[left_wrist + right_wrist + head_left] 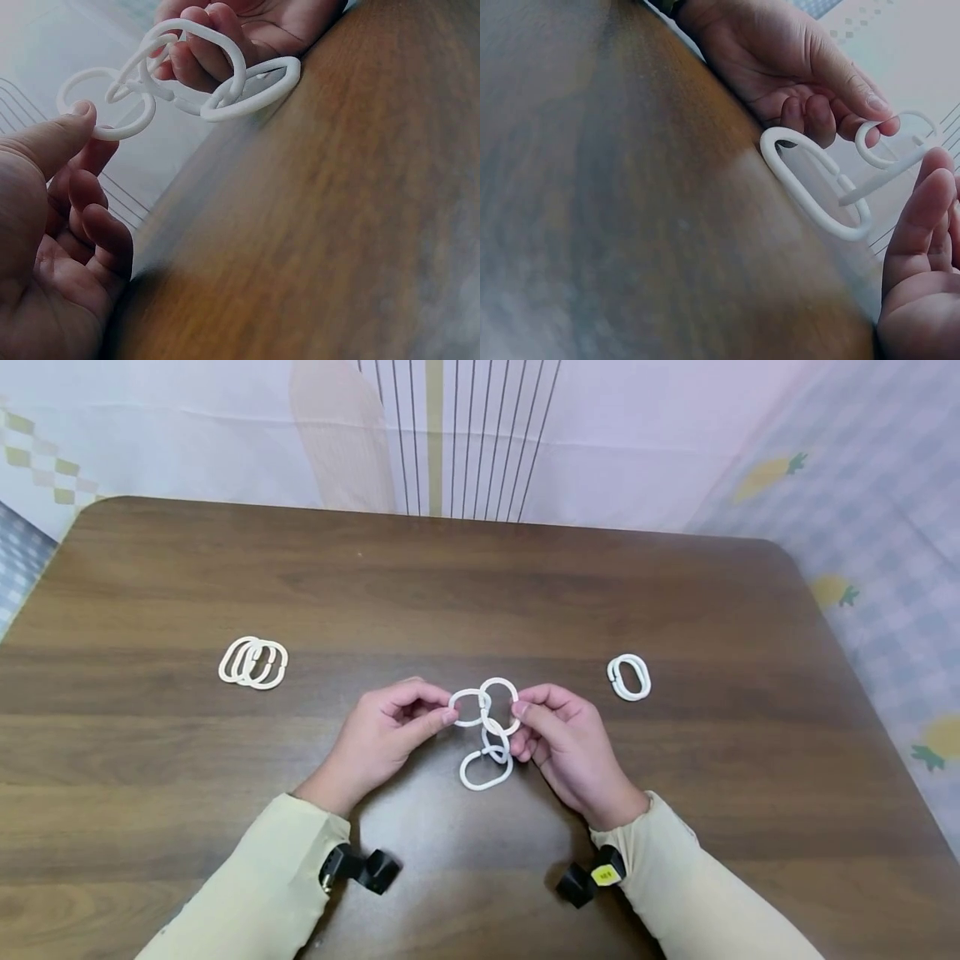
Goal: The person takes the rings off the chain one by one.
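Several white oval plastic links hang joined in a short chain between the hands. The left hand (382,735) pinches the left link (124,135) between thumb and index finger. On the other side, the right hand (570,747) grips the right link (497,680) at its edge with thumb and fingers. These two links cross each other in the head view. Below them the chain runs down to the lowest link (486,787), which lies close over the table near the right hand's fingers. A small gap shows in this lowest link's side in the right wrist view.
On the brown wooden table (480,602), a group of overlapping white links (281,668) lies to the left. A smaller stack of links (647,677) lies to the right. Black wrist devices (378,871) sit at both sleeves. A patterned cloth (225,443) hangs behind the table.
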Tool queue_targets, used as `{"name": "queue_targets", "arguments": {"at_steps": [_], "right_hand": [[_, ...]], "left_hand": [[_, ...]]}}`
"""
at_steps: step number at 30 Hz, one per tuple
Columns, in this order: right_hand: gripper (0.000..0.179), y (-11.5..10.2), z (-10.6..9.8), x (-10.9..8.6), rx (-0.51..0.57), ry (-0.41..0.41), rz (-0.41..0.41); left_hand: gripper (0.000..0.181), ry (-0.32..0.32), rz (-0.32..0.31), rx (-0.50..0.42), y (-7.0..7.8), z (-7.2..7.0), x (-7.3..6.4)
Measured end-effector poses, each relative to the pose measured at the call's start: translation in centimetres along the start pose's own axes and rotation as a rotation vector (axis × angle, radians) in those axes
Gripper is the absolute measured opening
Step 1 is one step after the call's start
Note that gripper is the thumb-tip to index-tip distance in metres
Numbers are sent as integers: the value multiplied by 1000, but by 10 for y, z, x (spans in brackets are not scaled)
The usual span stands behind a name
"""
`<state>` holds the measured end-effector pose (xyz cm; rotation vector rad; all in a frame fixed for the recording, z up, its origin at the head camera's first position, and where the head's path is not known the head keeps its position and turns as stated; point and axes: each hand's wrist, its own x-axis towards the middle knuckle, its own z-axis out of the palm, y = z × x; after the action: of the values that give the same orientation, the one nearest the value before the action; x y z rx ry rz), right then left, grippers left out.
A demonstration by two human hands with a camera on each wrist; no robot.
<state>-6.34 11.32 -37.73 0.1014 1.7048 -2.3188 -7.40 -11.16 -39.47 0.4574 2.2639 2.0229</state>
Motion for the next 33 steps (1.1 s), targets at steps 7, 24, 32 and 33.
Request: {"name": "queue_targets", "arguments": {"at_steps": [7,24,32,33], "right_hand": [[17,-1,0,2,24,4,5],[19,0,1,1,34,14,3],[20,0,1,1,42,15,-5],[20,0,1,1,43,16,-5]], "left_hand": [[8,7,13,-1,0,0,1],[8,6,12,-12,0,0,0],[8,0,9,-3,-1,0,0],[8,-1,9,-3,-2,0,1]]}}
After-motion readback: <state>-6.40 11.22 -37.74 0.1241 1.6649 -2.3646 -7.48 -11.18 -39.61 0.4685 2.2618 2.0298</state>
